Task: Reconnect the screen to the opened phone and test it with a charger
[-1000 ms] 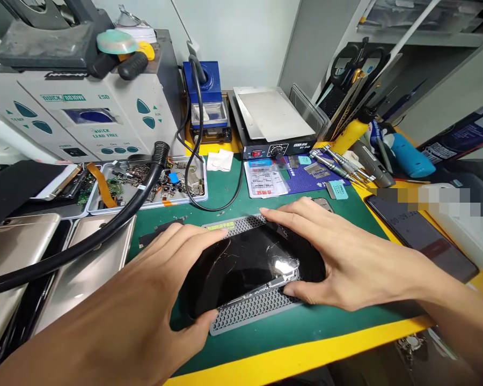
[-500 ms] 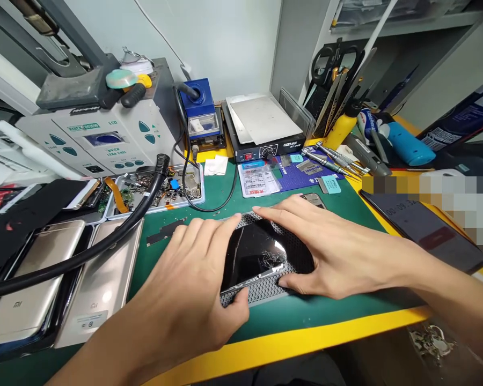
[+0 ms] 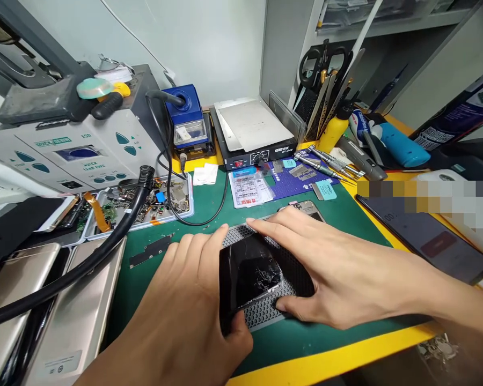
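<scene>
A black phone screen [image 3: 245, 271] with a cracked right corner lies on a grey honeycomb-patterned pad [image 3: 263, 313]. My left hand [image 3: 185, 300] wraps round the screen's left end, its thumb at the near edge and its index finger reaching the far side. Across the pad, just right of the screen, spans my right hand [image 3: 322, 262]. Its thumb presses the pad's near edge and its index fingertip the far edge. The screen's left end is hidden by my left hand. Behind my right fingers, part of an opened phone body [image 3: 306, 206] shows.
A green mat [image 3: 209, 209] covers the bench. Gold phones [image 3: 80, 300] and a black hose [image 3: 76, 279] lie left, near a parts tray [image 3: 185, 212]. Behind stand a rework station [image 3: 80, 155] and a heating plate [image 3: 253, 126]. Right lies a phone [image 3: 422, 236] with its display on.
The view has shifted, so the bench items sit further left. My left thumb has come up against the screen's near edge. My right hand keeps its grip on the pad.
</scene>
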{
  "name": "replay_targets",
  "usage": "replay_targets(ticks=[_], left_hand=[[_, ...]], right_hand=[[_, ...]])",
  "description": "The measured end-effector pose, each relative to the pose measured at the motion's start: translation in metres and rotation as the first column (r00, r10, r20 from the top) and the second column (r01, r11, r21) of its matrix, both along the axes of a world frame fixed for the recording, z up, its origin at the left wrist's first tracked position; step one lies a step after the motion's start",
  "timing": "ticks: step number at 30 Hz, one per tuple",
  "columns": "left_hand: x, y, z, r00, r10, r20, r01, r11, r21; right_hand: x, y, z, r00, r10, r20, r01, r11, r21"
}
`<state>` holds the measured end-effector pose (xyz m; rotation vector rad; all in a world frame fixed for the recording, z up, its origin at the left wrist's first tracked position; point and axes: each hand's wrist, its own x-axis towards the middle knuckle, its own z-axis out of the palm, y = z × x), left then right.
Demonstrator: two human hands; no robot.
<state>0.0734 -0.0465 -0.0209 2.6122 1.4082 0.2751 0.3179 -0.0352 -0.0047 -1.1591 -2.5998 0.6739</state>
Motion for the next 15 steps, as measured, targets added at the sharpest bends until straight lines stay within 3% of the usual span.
replay_targets(ticks=[5,8,10,12,15], left_hand=[[0.003,0.002,0.000,0.999,-0.011,0.033,0.012,1.000,-0.025],[-0.001,-0.001,-0.007,0.998,-0.054,0.041,0.050,0.994,0.095],[-0.005,-0.003,-0.013,0.997,-0.077,0.027,0.071,0.982,0.176],[-0.006,-0.002,-0.017,0.996,-0.087,0.020,0.082,0.978,0.194],[-0.007,0.002,-0.021,0.993,-0.113,0.045,0.101,0.971,0.217]], right_hand=[[0.002,-0.001,0.001,1.000,-0.002,0.015,0.001,1.000,0.012],[0.011,0.001,0.007,0.998,-0.049,-0.025,0.048,0.998,-0.046],[0.019,0.005,0.014,0.978,-0.161,-0.133,0.151,0.985,-0.086],[0.025,0.010,0.021,0.898,-0.299,-0.323,0.274,0.954,-0.121],[0.030,0.015,0.027,0.689,-0.433,-0.582,0.380,0.899,-0.218]])
